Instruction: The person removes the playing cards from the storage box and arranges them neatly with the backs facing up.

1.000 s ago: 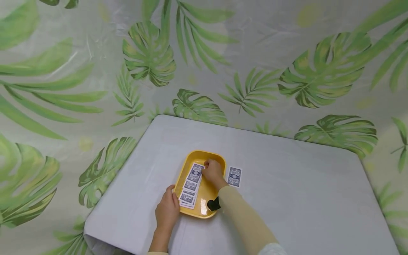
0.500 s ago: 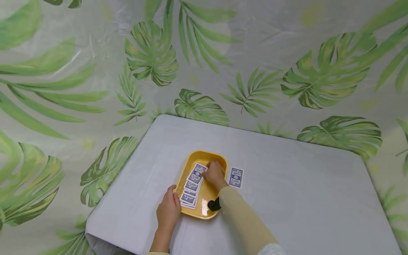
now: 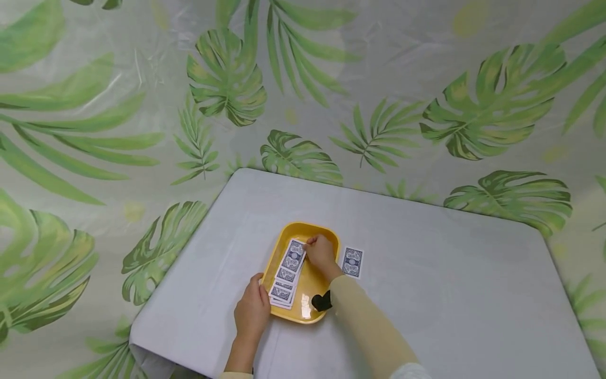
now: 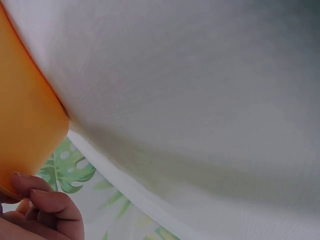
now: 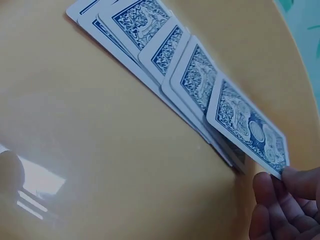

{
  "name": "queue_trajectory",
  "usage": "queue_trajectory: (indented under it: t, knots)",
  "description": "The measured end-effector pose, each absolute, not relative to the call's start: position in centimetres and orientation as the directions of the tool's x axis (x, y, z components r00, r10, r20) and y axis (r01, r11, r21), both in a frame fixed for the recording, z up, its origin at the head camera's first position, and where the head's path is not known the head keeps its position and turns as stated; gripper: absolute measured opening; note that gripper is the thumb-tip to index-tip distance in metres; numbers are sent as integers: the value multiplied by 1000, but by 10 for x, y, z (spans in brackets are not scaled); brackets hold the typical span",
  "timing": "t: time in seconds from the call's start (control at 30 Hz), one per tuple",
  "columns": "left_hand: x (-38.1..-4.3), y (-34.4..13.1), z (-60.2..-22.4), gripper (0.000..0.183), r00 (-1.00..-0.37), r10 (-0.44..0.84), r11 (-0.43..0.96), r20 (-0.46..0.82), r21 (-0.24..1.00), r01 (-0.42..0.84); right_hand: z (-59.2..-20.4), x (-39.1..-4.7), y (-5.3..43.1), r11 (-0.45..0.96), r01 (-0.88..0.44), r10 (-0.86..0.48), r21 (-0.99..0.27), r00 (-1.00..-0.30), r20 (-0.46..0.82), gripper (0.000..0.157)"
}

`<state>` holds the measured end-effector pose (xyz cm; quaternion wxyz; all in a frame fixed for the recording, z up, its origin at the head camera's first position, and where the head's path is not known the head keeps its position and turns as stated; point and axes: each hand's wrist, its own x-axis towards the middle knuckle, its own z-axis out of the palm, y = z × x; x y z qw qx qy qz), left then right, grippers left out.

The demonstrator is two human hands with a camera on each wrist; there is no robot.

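A yellow tray (image 3: 310, 287) with rounded corners stands on the table, tilted slightly in the head view. My left hand (image 3: 252, 308) grips its left rim, and the left wrist view shows the fingertips pinching the tray's edge (image 4: 30, 120). Inside lies an overlapping row of face-down playing cards (image 5: 165, 55) with blue patterned backs. At the row's far end, my right hand (image 3: 321, 252) pinches the corner of the top playing card (image 5: 250, 130) between thumb and fingers. That card's held end is raised off those beneath it.
One more face-down playing card (image 3: 352, 261) lies on the white table (image 3: 450, 295), just right of the tray. A black heart-shaped piece (image 3: 322, 301) overlaps the tray's right side beside my sleeve. Leaf-patterned sheeting (image 3: 379, 79) borders the table behind and on the left.
The head view has shifted a little, moving the scene slightly right in the picture. Both hands keep their hold, with hardly any movement against the tray.
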<state>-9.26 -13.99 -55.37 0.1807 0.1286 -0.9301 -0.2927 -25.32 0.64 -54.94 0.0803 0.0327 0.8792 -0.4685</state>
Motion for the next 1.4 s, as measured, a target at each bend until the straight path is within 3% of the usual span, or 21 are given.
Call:
queue_trajectory:
  t: [0.2, 0.63, 1.13, 1.4]
  knots:
    - [-93, -138, -553, 27, -901, -347, 796, 260, 589, -136, -542, -252, 9, 515, 79, -26, -854, -994, -108, 7]
    - [-91, -138, -548, 28, -906, -353, 791, 235, 592, -155, -517, -246, 12, 555, -39, -70, -831, -998, 0, 6]
    - [-89, -135, -548, 30, -913, -357, 782, 198, 598, -176, -501, -238, 31, 463, 15, 8, -886, -1000, -13, 9]
    - [-90, -134, -548, 30, -919, -347, 783, 186, 596, -176, -505, -240, 54, 383, 105, 134, -918, -989, -58, 12]
